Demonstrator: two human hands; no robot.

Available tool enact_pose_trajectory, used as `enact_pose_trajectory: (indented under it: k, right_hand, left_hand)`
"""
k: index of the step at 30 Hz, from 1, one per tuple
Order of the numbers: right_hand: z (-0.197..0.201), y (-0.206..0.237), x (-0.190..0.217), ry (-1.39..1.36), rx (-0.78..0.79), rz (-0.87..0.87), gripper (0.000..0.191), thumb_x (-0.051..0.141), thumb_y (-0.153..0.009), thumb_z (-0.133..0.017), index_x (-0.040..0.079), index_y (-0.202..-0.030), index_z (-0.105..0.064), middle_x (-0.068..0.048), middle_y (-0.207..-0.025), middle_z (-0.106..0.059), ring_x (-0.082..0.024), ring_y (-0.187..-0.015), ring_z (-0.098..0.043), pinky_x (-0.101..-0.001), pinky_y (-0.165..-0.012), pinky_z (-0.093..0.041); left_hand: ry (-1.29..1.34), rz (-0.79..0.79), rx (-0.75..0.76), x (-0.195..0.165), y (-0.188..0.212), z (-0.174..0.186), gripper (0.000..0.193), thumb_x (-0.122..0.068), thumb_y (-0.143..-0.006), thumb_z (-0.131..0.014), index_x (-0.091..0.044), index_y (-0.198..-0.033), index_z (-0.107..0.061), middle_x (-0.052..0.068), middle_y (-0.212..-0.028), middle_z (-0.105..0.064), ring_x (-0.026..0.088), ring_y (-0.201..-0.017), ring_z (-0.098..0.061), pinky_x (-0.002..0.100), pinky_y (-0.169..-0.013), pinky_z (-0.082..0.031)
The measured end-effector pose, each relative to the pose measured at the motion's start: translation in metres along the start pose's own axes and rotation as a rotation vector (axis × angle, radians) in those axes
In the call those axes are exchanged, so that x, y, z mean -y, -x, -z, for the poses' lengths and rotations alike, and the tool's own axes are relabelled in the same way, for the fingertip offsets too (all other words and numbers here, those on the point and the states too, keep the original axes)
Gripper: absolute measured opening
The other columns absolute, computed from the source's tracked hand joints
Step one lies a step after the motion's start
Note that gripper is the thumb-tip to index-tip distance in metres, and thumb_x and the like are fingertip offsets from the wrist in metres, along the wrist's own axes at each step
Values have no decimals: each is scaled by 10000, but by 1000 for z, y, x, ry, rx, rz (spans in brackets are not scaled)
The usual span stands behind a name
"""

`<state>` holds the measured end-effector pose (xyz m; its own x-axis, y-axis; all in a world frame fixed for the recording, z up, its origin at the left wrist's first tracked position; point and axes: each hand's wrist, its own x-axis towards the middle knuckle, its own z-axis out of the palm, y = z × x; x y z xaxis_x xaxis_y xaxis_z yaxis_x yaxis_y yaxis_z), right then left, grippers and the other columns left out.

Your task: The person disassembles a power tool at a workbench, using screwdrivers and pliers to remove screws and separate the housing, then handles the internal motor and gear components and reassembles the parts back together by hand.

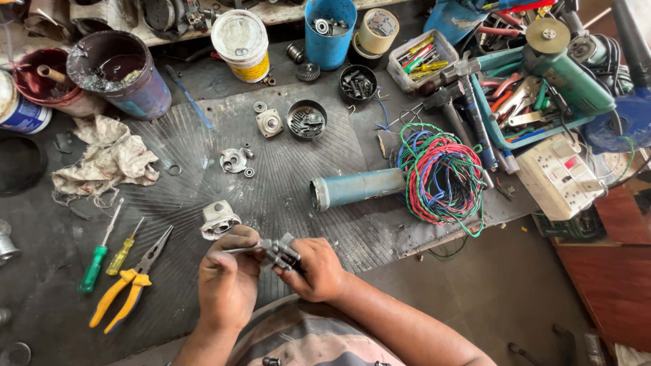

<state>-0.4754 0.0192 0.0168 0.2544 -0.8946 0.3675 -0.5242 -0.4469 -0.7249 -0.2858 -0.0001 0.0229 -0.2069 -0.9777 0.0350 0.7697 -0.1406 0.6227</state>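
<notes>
Grey metal part (281, 252) clamped in right hand (313, 271), thin rod (239, 249) pinched in left hand (227, 274).

Our left hand (227, 274) and right hand (313, 270) meet near the front edge of the desk (298, 176), with a small metal part (279, 251) between them. Just behind our left hand lies a housing (219, 219). To its left lie pliers (132, 279) and two screwdrivers (102, 247). Behind our right hand lies a tube (357, 188), its right end touching a wire coil (442, 177). A rag (108, 159) lies at the far left, with buckets (122, 73) behind it.
</notes>
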Motion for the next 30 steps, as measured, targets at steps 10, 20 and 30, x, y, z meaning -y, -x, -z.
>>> enact_pose_trajectory:
  k: [10, 20, 30]
  right_hand:
    - [-30, -16, 5, -11, 220, 274, 374, 266, -811, -772, -1, -1003, -594, -157, -859, -616, -379, -783, -639, -465, -697, -525]
    - [-36, -45, 28, 151, 295, 291, 337, 257, -801, -773, 12, -965, -610, -121, -800, -612, -345, -717, -641, -454, -628, -510]
    - [-99, -12, 47, 85, -21, -157, 281, 272, -831, -769, 68, -927, -603, -130, -786, -640, -365, -743, -652, -458, -671, -520]
  left_hand:
    - [14, 397, 298, -74, -28, 3, 450, -378, -1096, -584, -40, -799, -613, 117, -987, -569, 196, -951, -508, 341, -888, -390]
    - [-1811, -771, 1097, -171, -18, -23, 87, -240, -835, -673, -155, -847, -665, 5, -1030, -633, 201, -1036, -592, 452, -920, -391]
    - [-1240, -639, 270, -124, 3, -19, 626, -324, -900, -771, 8, -1341, -475, 244, -1326, -533, 404, -1249, -490, 505, -1056, -393]
